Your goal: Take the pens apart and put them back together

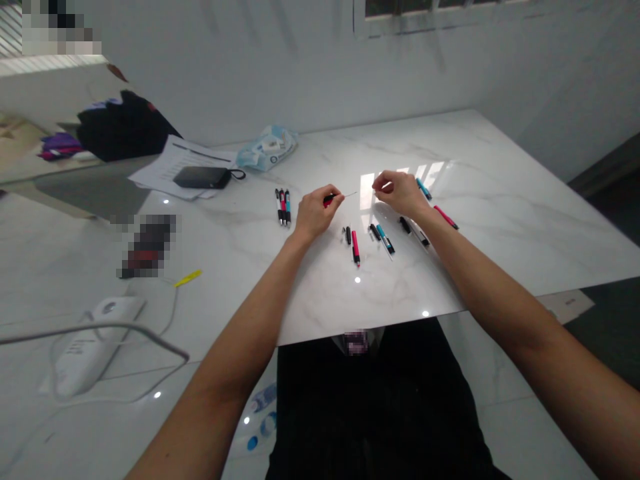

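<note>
My left hand (pixel 316 212) is closed around a red and black pen piece (pixel 329 199), and a thin refill (pixel 351 194) sticks out toward the right. To the right, my right hand (pixel 400 192) is pinched; whatever is between its fingertips is too small to name. Below the hands lie pen parts in groups: a red pen barrel (pixel 355 245) beside a black grip (pixel 349 235), and a blue pen barrel (pixel 384 237) by another black piece (pixel 375 232). Near my right wrist are a black grip (pixel 405 225), a blue barrel (pixel 424 189) and a red barrel (pixel 446 217).
Three whole pens (pixel 283 207) lie side by side left of my left hand. Farther back are a wipes packet (pixel 267 148), a black pouch (pixel 203 177) and papers (pixel 173 157). A white power strip (pixel 95 347) with a cable is at left. The marble table's front edge (pixel 375 326) is near my lap.
</note>
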